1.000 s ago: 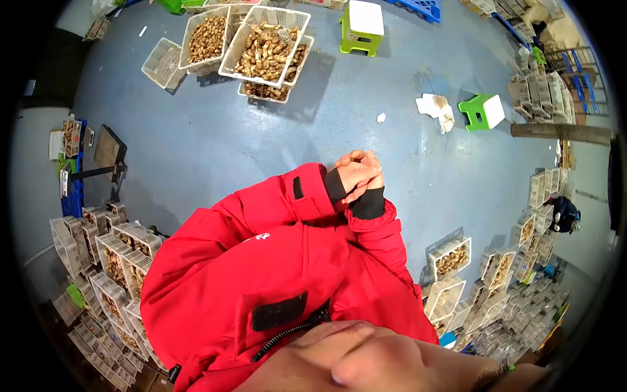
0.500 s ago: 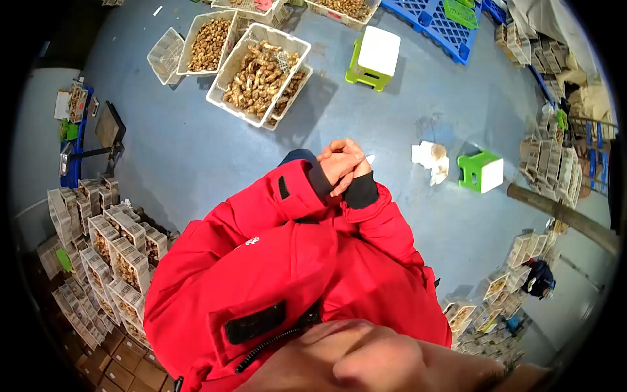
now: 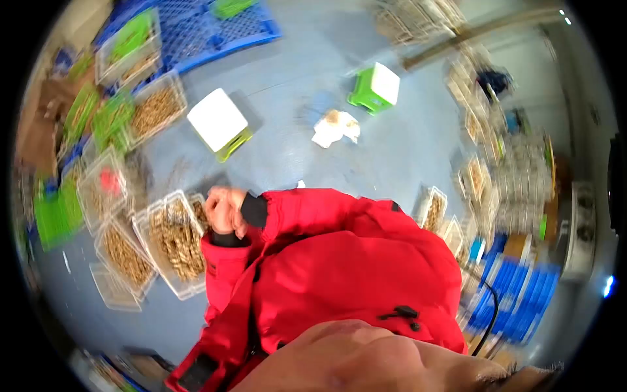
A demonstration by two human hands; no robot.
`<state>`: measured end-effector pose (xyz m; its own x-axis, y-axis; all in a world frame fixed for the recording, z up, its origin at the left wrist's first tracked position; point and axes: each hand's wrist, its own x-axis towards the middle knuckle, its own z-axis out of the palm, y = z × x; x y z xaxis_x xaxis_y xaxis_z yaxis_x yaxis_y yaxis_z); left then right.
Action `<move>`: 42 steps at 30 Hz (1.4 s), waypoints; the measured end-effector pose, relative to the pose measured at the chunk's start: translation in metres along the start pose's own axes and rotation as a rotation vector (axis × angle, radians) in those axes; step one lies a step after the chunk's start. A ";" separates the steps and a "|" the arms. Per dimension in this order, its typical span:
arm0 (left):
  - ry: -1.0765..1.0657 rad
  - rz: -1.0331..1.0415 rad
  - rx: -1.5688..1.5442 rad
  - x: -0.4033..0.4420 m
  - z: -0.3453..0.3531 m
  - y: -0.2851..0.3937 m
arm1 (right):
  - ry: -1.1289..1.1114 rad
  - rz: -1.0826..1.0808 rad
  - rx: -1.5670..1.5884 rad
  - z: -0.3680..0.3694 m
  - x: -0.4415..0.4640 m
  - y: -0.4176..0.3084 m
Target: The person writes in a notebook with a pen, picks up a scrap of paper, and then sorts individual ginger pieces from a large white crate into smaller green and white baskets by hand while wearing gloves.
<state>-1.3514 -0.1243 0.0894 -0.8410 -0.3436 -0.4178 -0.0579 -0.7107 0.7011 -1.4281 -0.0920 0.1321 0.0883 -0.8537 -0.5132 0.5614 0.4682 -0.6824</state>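
My left hand (image 3: 222,219) and my right hand (image 3: 230,197) are clasped together in front of the red jacket, fingers folded against each other. No object shows in either hand; motion blur softens the fingers. In the view, they overlap the right edge of a white crate (image 3: 145,225) heaped with knobbly brown roots that look like ginger (image 3: 177,242). Part of another filled crate shows beside it, partly hidden by my hands.
Crates with smaller brown pieces (image 3: 124,255) stand at left, near a bare crate (image 3: 116,291). Two green-and-white stools (image 3: 219,121) (image 3: 379,88) and crumpled white material (image 3: 336,127) are on the blue floor. A blue pallet (image 3: 215,39) lies beyond; crates and blue stacks (image 3: 516,294) line the right.
My view has turned to the right, so the crates and stools now appear farther left. My hands stay together but have shifted left and lower in the view.
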 end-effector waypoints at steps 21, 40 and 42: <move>0.033 -0.156 0.115 0.176 0.047 0.073 | 0.464 -0.123 0.294 -0.132 0.042 -0.132; 0.034 -0.205 0.082 0.247 0.084 0.078 | 1.093 -0.463 0.125 -0.173 0.083 -0.135; 0.074 -0.173 0.050 0.246 0.079 0.080 | 0.731 -0.401 0.101 -0.187 0.060 -0.152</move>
<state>-1.6051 -0.2172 0.0887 -0.7743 -0.2645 -0.5749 -0.2264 -0.7325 0.6420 -1.6617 -0.1721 0.1079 -0.6693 -0.5723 -0.4739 0.5111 0.1083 -0.8527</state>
